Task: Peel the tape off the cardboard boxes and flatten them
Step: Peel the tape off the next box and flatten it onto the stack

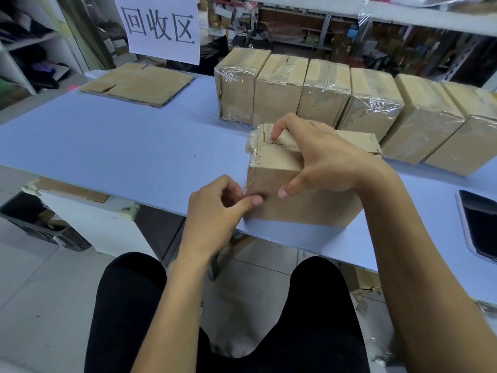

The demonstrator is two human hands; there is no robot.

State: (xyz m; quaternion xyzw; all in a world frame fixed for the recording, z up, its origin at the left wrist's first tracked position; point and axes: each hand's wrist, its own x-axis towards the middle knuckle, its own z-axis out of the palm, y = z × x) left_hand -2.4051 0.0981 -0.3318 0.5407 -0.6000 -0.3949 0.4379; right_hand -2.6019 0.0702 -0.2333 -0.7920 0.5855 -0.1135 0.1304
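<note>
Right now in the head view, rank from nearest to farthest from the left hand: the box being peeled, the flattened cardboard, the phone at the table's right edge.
From the left hand:
1. Box being peeled, touching it.
2. Flattened cardboard, far left.
3. Phone, far right.

The right hand (326,154) grips the box (271,168) from above; beside its thumb, the left hand (215,211) pinches clear tape (251,160) at the box corner.

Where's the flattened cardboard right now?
Head view, far left of the table: the flattened cardboard lies below the paper sign, left of the box row.
</note>
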